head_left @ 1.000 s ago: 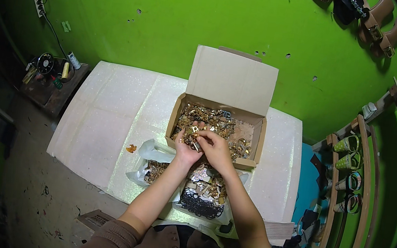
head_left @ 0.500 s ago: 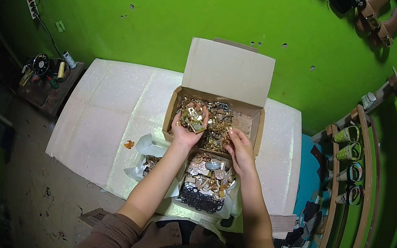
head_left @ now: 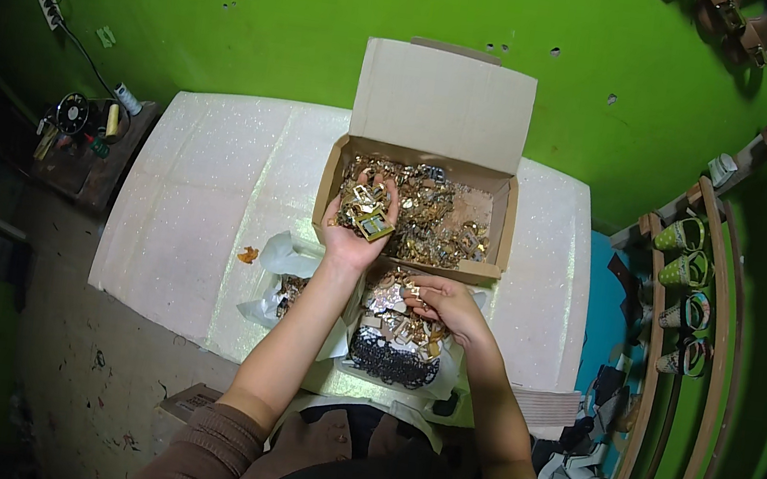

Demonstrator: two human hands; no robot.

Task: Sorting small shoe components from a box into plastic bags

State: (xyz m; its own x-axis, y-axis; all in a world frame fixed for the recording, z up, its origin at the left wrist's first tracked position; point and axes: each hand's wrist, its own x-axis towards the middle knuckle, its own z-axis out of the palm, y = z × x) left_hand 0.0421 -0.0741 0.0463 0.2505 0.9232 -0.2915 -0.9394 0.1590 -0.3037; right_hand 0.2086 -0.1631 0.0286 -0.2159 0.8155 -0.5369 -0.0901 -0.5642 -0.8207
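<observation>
My left hand (head_left: 356,248) is palm up over the cardboard box (head_left: 501,226), its fingers curled around a heap of gold metal buckles (head_left: 372,211). A large rectangular buckle with a greenish-gold frame lies on top of the heap. Many loose gold and silver metal fittings (head_left: 423,230) fill the box, whose lid stands up at the back. My right hand (head_left: 454,308) hovers above a plastic-lined container (head_left: 451,370) nearer me, which holds shiny fittings and black lace trim (head_left: 392,362). Its thumb and fingers are pinched together among small gold bits; what they grip is unclear.
A white plastic bag (head_left: 283,251) with small pieces in it sits left of the container on the glittery white table cover (head_left: 185,204). An orange-brown scrap (head_left: 248,255) lies farther left. Sandals (head_left: 687,270) hang on a wooden rack at right; a small side table (head_left: 83,166) stands at left.
My right hand has moved from the box's front edge back toward me, over the plastic-lined container. My left hand still cups the buckles. The whole view has shifted slightly.
</observation>
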